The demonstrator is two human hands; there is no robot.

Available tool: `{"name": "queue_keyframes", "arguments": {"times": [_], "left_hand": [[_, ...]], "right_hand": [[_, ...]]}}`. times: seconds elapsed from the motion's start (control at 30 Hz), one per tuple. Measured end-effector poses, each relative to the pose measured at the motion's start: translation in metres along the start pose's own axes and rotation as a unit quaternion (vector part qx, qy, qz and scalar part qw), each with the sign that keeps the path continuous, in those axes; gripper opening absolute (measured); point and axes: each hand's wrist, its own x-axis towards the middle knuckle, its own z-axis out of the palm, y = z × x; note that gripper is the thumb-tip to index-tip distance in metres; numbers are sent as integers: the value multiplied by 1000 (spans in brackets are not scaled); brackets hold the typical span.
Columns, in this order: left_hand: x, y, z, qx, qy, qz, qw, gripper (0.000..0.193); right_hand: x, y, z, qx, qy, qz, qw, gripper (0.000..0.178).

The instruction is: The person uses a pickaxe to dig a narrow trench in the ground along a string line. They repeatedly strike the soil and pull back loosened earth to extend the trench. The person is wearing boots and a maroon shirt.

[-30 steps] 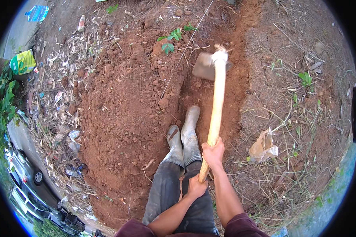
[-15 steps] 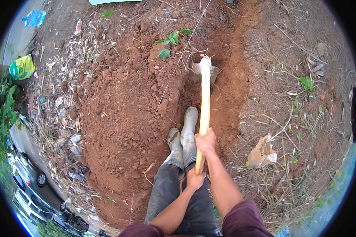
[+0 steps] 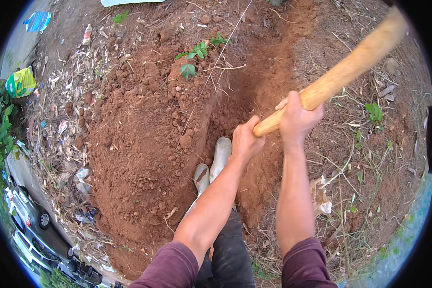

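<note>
Both my hands grip a hoe by its thick, pale wooden handle (image 3: 345,67), which slants up to the upper right. My left hand (image 3: 248,140) is closed at the butt end of the handle. Further up, my right hand (image 3: 300,117) wraps round it. The hoe's blade is out of view. Below the handle runs a trench (image 3: 264,81) dug in reddish earth. My pale, muddy boots (image 3: 221,156) stand in its near part, side by side.
Loose soil (image 3: 134,139) is heaped left of the trench, with a string (image 3: 216,69) stretched over its edge. A small green plant (image 3: 197,52) grows there. To the right lie dry stalks and a crumpled brown bag (image 3: 320,197). Litter and parked cars (image 3: 36,216) are at the left.
The hoe has swung up out of the trench, its head leaving the view. Both hands have risen, the right one moving further right and the left one forward.
</note>
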Motion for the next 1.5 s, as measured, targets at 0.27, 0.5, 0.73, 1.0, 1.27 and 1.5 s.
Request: {"name": "queue_keyframes", "arguments": {"times": [0.27, 0.5, 0.73, 1.0, 1.27, 1.5], "left_hand": [[-235, -52, -7, 31, -116, -303, 945, 28], [-107, -12, 29, 6, -11, 20, 1000, 19], [-107, -60, 37, 57, -117, -220, 967, 37], [-250, -49, 8, 30, -112, -219, 969, 30], [-29, -11, 34, -55, -9, 8, 998, 13], [-250, -88, 19, 3, -120, -376, 919, 35]], "right_hand": [[-137, 87, -90, -162, -37, 351, 922, 30], [-42, -18, -72, 2, -28, 90, 996, 21], [-39, 115, -66, -97, -2, 220, 971, 20], [-139, 47, -108, -121, -36, 279, 952, 26], [-17, -2, -30, -11, 12, -35, 999, 16], [-151, 115, -90, -299, -102, 394, 863, 30]]}}
